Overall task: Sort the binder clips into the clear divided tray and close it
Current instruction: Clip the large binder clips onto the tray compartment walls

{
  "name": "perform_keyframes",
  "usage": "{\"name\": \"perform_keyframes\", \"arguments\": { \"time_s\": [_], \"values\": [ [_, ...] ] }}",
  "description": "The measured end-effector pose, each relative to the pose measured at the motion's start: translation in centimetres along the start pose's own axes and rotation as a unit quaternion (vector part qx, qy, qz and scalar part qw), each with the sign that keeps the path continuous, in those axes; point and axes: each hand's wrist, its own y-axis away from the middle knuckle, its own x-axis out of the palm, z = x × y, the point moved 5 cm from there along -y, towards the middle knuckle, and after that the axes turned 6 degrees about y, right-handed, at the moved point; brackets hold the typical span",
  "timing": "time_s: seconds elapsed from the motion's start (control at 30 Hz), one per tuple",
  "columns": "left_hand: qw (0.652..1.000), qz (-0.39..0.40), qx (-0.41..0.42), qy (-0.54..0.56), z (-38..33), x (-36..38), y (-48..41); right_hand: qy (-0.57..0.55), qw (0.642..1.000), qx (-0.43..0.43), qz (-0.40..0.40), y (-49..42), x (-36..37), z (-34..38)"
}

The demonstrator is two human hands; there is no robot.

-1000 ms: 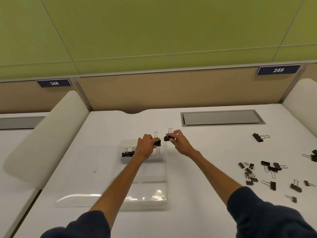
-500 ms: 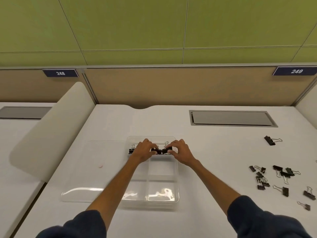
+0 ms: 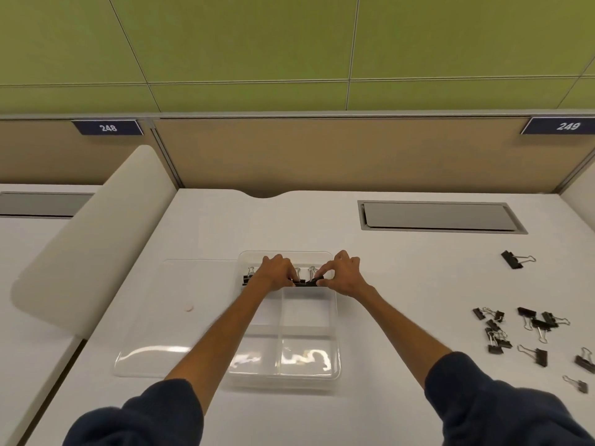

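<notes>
The clear divided tray (image 3: 335,320) lies open in the middle of the white desk, its clear lid (image 3: 161,317) flat to its left. Both hands are down in the tray's far compartment. My left hand (image 3: 277,273) pinches a black binder clip (image 3: 297,281), and my right hand (image 3: 343,275) pinches another black clip (image 3: 314,281) beside it. Another black clip (image 3: 247,278) stands in the same compartment to the left, partly hidden by my left hand. Several loose black clips (image 3: 531,329) lie scattered on the desk at the right.
A single larger clip (image 3: 513,259) lies alone at the far right. A grey cable hatch (image 3: 438,216) is set into the desk behind it. A white curved divider (image 3: 87,239) borders the desk on the left, with a tan partition at the back.
Both hands have lowered with their clips from above the tray's far edge into the far compartment. The camera has tilted and shifted, so the tray sits more central.
</notes>
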Motion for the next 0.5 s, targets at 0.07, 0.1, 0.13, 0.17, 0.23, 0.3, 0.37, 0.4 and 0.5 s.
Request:
{"name": "perform_keyframes", "arguments": {
  "time_s": [0.07, 0.1, 0.13, 0.17, 0.23, 0.3, 0.37, 0.4, 0.5],
  "values": [
    [1.000, 0.012, -0.011, 0.001, -0.04, 0.05, -0.30, 0.032, 0.999, -0.017, 0.013, -0.17, -0.34, 0.41],
    [1.000, 0.013, -0.012, 0.004, -0.10, 0.01, -0.36, 0.051, 0.998, -0.026, 0.018, -0.28, -0.44, 0.60],
    [1.000, 0.014, -0.013, 0.007, -0.19, -0.06, -0.37, 0.066, 0.997, -0.029, 0.024, -0.38, -0.49, 0.73],
    [1.000, 0.016, -0.014, 0.010, -0.23, -0.09, -0.38, 0.077, 0.996, -0.029, 0.028, -0.47, -0.52, 0.81],
    [1.000, 0.021, -0.015, 0.015, -0.08, -0.03, -0.44, 0.091, 0.995, -0.019, 0.035, -0.55, -0.50, 0.94],
    [0.999, 0.031, -0.016, 0.020, -0.11, -0.06, -0.36, 0.101, 0.994, -0.012, 0.041, -0.55, -0.49, 1.04],
    [0.999, 0.036, -0.008, 0.020, -0.19, -0.04, -0.31, 0.108, 0.993, -0.011, 0.049, -0.42, -0.50, 0.97],
    [0.999, 0.037, -0.004, 0.018, -0.21, -0.03, -0.24, 0.112, 0.992, -0.012, 0.054, -0.39, -0.46, 0.90],
    [0.999, 0.036, -0.006, 0.017, 0.10, 0.15, -0.16, 0.126, 0.990, -0.015, 0.066, -0.24, -0.50, 1.03]
  ]
}}
